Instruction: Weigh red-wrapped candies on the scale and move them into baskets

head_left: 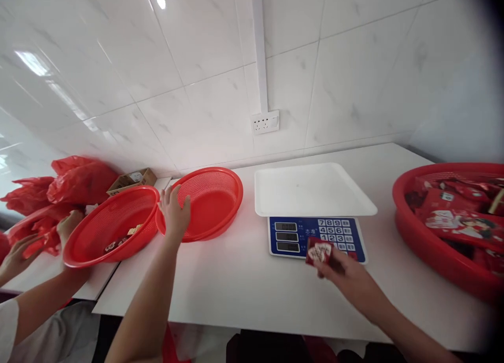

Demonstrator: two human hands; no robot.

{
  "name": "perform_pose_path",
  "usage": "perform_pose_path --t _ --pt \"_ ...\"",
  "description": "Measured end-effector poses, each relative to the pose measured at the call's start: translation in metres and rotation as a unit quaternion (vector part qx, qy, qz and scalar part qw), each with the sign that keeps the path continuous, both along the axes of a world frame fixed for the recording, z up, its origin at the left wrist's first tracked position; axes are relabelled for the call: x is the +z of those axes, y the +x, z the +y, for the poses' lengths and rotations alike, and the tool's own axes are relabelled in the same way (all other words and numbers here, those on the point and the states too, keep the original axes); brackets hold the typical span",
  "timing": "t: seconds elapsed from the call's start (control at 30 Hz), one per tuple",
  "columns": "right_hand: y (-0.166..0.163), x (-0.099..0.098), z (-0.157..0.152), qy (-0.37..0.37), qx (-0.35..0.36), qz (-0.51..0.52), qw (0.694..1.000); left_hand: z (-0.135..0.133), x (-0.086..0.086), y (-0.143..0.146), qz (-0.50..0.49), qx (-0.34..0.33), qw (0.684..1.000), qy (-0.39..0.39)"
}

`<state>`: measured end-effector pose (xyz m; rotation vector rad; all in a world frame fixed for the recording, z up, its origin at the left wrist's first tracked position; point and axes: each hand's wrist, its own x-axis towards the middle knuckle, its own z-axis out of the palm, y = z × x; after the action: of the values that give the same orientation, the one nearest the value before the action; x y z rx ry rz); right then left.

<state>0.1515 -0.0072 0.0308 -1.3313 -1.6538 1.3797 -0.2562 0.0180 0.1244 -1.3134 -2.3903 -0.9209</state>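
Note:
My left hand (174, 212) grips the near rim of an empty red mesh basket (212, 198) on the white table. My right hand (346, 276) is closed round a small red snack packet (318, 252), held just in front of the blue keypad of a weighing scale (315, 234). The scale's white tray (311, 190) is bare.
A second red basket (114, 221) with a few small packets is held at the left by another person's hand (69, 224); their other hand (18, 255) is near red plastic bags (74, 182). A cardboard box (132, 180) stands behind. A red tub (429, 247) of snack packs sits right. A wall socket (265, 122) is above.

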Motion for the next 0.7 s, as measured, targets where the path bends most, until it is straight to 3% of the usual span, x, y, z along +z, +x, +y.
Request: perform_pose_path --t 0.13,0.23,0.37,0.47,0.6,0.7 --pt "-0.004 0.052 0.045 0.074 -0.06 -0.003 0.995 -0.007 -0.012 0.081 -0.028 -0.153 0.979 0.134" --pt "-0.005 0.076 0.061 0.127 -0.033 -0.019 0.991 -0.009 -0.032 0.134 -0.036 -0.234 0.953 0.191" --pt "0.013 0.079 0.056 0.139 -0.063 -0.107 0.982 -0.006 -0.057 0.181 -0.094 -0.308 0.927 0.192" --pt "0.051 0.074 0.054 0.191 -0.087 -0.154 0.965 -0.003 -0.068 0.203 -0.122 -0.352 0.905 0.203" --pt "0.128 0.074 0.065 0.273 -0.159 -0.34 0.886 -0.001 -0.081 0.224 -0.176 -0.411 0.866 0.224" --pt "0.18 0.076 0.072 0.219 -0.145 -0.467 0.845 -0.004 -0.092 0.234 -0.2 -0.462 0.839 0.207"
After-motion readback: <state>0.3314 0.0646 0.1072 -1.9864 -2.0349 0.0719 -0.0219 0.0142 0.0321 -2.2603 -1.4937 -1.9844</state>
